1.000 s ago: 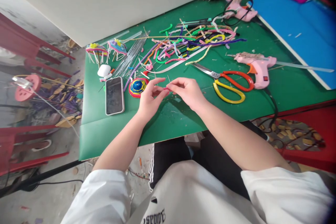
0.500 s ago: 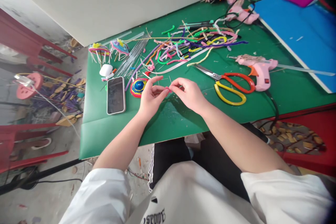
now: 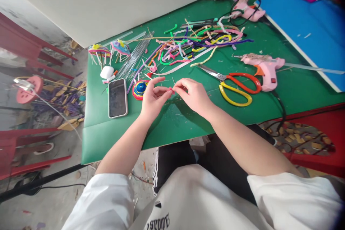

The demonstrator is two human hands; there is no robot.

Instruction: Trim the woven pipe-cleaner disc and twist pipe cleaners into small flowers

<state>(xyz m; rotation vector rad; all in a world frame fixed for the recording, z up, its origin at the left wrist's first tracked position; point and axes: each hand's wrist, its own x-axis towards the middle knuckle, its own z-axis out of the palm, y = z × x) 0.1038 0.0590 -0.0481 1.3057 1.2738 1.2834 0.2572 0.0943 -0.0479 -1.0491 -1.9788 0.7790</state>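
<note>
Small bright-pink piece pinched above a smooth green worktop

A dark-screened, pale-edged smartphone lies at left, seemingly set aside to free working space. Just right of the smartphone is a round disc ringed in red, yellow and blue, perhaps kept within reach. Farther right of the smartphone, the bare left hand grasps the pink piece between its fingers, one finger lifted, apparently out of the way. The fingers of the right hand pinch its other side, probably for steadiness. Well right of the smartphone lie steel scissors with red and yellow handles, handles conveniently nearer the person. Farthest from the smartphone rests a pink plastic glue gun, away from the hands.
</note>
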